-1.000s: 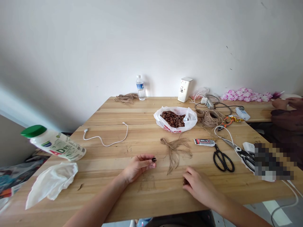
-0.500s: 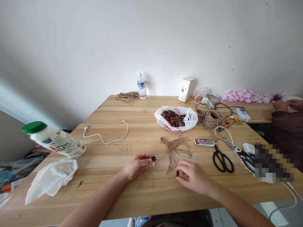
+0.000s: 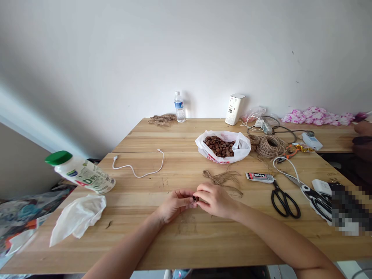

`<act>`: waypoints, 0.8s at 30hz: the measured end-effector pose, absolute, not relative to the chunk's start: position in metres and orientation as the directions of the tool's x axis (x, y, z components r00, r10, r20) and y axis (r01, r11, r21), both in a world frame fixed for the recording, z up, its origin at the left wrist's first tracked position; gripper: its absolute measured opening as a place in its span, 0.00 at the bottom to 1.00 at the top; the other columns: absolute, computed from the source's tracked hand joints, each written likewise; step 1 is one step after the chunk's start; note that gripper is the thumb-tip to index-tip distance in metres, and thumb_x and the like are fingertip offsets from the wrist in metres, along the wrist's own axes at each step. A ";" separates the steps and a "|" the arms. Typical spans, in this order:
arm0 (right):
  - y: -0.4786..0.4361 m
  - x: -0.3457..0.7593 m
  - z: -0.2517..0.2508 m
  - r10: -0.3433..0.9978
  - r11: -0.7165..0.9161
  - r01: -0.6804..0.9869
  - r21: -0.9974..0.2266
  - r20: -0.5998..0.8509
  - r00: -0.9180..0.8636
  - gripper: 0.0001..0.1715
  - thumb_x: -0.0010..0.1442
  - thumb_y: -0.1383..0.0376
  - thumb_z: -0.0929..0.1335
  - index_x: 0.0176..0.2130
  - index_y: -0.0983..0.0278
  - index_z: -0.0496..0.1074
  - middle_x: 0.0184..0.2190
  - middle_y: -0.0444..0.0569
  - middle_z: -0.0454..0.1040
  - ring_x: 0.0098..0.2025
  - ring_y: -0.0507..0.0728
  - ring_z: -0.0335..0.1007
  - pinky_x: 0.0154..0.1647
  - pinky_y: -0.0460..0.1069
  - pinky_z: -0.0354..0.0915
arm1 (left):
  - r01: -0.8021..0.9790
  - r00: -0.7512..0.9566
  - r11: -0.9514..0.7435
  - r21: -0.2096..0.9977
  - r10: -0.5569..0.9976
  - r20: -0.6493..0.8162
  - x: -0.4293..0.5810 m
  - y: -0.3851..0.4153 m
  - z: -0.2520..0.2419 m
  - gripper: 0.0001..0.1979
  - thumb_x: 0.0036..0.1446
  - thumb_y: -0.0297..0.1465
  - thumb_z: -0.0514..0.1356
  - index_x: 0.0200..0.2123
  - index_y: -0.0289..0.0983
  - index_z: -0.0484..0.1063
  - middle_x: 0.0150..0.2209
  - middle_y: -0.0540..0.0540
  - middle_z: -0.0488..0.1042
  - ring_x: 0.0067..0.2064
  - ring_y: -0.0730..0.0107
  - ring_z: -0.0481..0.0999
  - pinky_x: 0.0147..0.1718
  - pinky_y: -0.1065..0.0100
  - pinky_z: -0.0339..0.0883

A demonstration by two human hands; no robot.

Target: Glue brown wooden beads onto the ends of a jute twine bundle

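Note:
Over the near part of the table, my left hand (image 3: 175, 206) pinches a small dark brown nutshell piece (image 3: 195, 198) between thumb and fingers. My right hand (image 3: 216, 200) meets it there, its fingertips closed on the same spot; whether they hold a second piece is hidden. Just behind the right hand lies a knotted bundle of jute twine (image 3: 222, 178), partly covered by the hand. Farther back, a white plastic bag (image 3: 242, 149) stands rolled open with many brown nutshells (image 3: 219, 146) in it.
To the right lie a glue tube (image 3: 259, 177), black-handled scissors (image 3: 285, 201), larger scissors (image 3: 315, 195) and balls of twine (image 3: 272, 146). At left are a white cable (image 3: 139, 176), a green-capped bottle (image 3: 84, 174) and a crumpled white bag (image 3: 80, 217). Another person's arm shows at the far right.
My right hand has moved left and come together with my left hand at the nutshell piece. The view has turned slightly left, shifting everything rightward.

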State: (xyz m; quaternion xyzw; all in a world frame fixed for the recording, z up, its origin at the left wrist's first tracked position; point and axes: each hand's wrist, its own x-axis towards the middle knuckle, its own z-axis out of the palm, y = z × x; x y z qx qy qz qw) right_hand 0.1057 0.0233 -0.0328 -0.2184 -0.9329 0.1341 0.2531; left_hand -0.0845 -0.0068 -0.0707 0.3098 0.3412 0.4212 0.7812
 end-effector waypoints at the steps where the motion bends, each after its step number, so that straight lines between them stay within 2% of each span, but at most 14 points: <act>1: 0.023 0.106 -0.033 0.475 0.869 0.345 -0.356 0.402 -0.783 0.10 0.57 0.68 0.65 0.42 0.65 0.70 0.37 0.51 0.70 0.37 0.55 0.66 0.38 0.48 0.65 | -0.447 0.410 0.453 0.771 0.870 -0.274 -0.085 -0.007 -0.070 0.11 0.42 0.25 0.67 0.34 0.31 0.77 0.31 0.42 0.78 0.32 0.68 0.76 0.40 0.64 0.67; 7: 0.024 0.103 -0.031 0.481 0.867 0.371 -0.332 0.364 -0.798 0.10 0.59 0.68 0.64 0.41 0.65 0.70 0.37 0.51 0.70 0.36 0.54 0.66 0.36 0.48 0.64 | -0.422 0.411 0.441 0.792 0.872 -0.266 -0.086 -0.007 -0.072 0.12 0.42 0.26 0.67 0.34 0.31 0.77 0.30 0.43 0.77 0.30 0.69 0.75 0.38 0.66 0.66; 24: 0.024 0.101 -0.032 0.520 0.835 0.389 -0.390 0.323 -0.791 0.09 0.58 0.67 0.66 0.40 0.66 0.72 0.36 0.50 0.70 0.37 0.54 0.66 0.37 0.47 0.64 | -0.419 0.391 0.443 0.793 0.876 -0.283 -0.086 -0.008 -0.073 0.11 0.41 0.26 0.67 0.33 0.32 0.77 0.29 0.44 0.78 0.29 0.71 0.75 0.37 0.68 0.67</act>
